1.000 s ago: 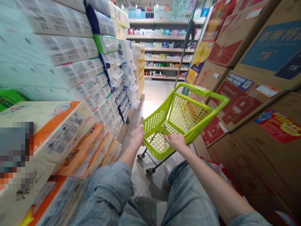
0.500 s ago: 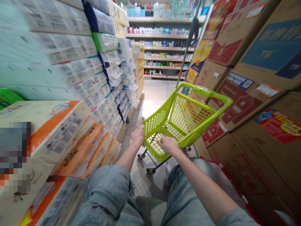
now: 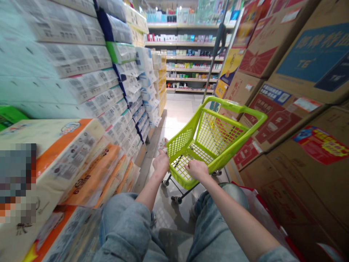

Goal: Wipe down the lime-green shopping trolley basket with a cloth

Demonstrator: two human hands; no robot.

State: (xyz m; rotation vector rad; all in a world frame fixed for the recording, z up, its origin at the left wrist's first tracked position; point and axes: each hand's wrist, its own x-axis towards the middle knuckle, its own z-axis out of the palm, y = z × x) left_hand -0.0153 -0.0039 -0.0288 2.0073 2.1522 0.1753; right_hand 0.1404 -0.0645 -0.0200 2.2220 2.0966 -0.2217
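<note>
A lime-green shopping cart [image 3: 225, 160] with a lattice basket stands turned in the aisle in front of my knees. My left hand [image 3: 161, 162] is closed at the basket's left outer side, on a crumpled pale cloth [image 3: 163, 143] that shows just past the fingers. Most of that cloth is hidden by the hand. With fingers curled over the near rim, my right hand [image 3: 196, 169] grips the basket. Inside, the basket shows only its bare lattice floor.
Tissue packs [image 3: 89, 83] are stacked high on the left, with orange-and-cream packs [image 3: 81, 153] closer. Cardboard cartons [image 3: 294, 174] wall the right side. A grey pole [image 3: 211, 72] rises behind the cart. Shelves of small boxed goods [image 3: 188, 52] cross the far end of the tiled floor.
My left hand has shifted slightly down and right along the basket's side. The right hand keeps its grip on the rim. The whole view has moved a little.
</note>
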